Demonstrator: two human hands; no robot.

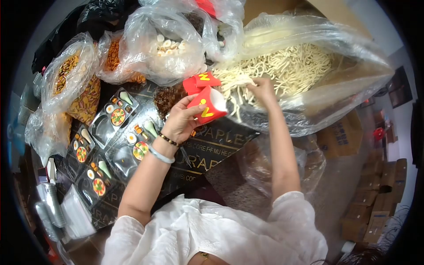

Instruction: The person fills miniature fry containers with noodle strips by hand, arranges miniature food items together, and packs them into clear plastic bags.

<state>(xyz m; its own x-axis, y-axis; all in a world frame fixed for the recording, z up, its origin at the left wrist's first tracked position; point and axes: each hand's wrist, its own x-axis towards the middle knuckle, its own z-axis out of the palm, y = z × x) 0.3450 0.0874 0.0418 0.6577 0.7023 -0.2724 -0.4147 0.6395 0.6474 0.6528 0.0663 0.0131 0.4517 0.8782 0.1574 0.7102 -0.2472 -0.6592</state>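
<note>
Left hand (177, 124) pinched one red carton (206, 109) beside the large clear bag (360, 70); right hand (264, 92), fingers drawn together, pinched pale strands (242, 81) at that bag's mouth (a gathering step, seemingly, which called for a steady carton).

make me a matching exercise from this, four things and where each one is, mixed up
1. front red carton with yellow marking
2. thin cream-coloured strands
3. small round white pieces
4. smooth pale bangle

a. inside the clear bag left of top centre
b. around the left forearm, near the wrist
c. in the left hand
d. mostly in the big open clear bag at right

Pairs: 1-c, 2-d, 3-a, 4-b
</note>
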